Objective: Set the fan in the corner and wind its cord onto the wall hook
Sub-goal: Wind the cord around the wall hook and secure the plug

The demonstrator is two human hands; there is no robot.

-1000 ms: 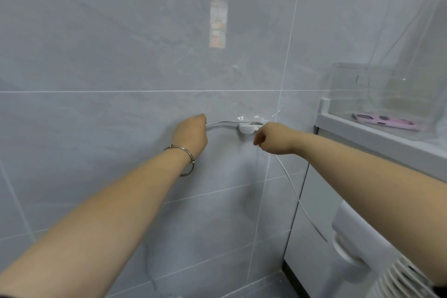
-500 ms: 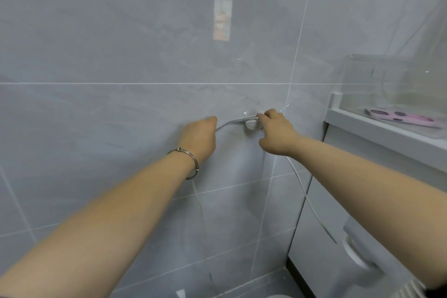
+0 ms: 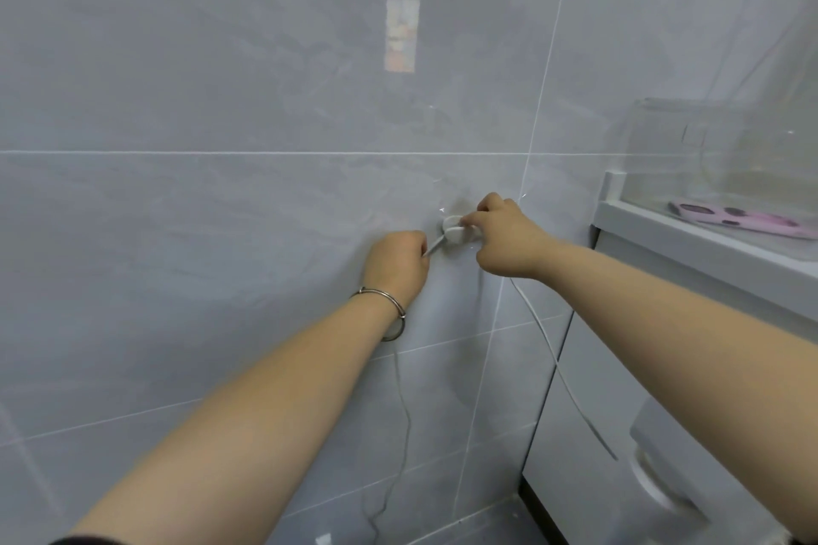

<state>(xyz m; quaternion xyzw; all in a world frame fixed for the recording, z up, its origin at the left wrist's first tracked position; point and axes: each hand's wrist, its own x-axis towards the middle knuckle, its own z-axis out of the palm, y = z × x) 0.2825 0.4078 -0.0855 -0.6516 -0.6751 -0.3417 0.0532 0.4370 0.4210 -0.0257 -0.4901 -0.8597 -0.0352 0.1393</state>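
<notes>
From the head camera, the white wall hook [image 3: 452, 229] sits on the grey tiled wall [image 3: 221, 212], just left of a vertical grout line. The left hand [image 3: 398, 263], just below and left of the hook, has its fingers curled shut around the thin white cord [image 3: 549, 350], which runs taut from the fist up to the hook. The right hand [image 3: 504, 235] is against the hook's right side, its fingers pressed together and pinching the cord at the hook. Below the hook, one run of cord drops from the right hand toward the lower right, where a pale fan part [image 3: 655, 473] shows only in part in front of the white cabinet [image 3: 588, 434]; another run hangs from under the left wrist, which wears a metal bracelet [image 3: 389, 310], down toward the floor.

The main risk, as I judge it, is the hook itself: it looks like a small stick-on piece, and a hard sideways pull from the left fist could peel it off the tile. A loop may also slip off the hook's front if the right pinch lets go before the turn is seated. The slack run below the hook could tug the fan if it is wound too tightly. Right of the hook, a clear container [image 3: 717, 155] and a pink item [image 3: 743, 219] rest on the counter [image 3: 708, 252], near the right elbow's path.
</notes>
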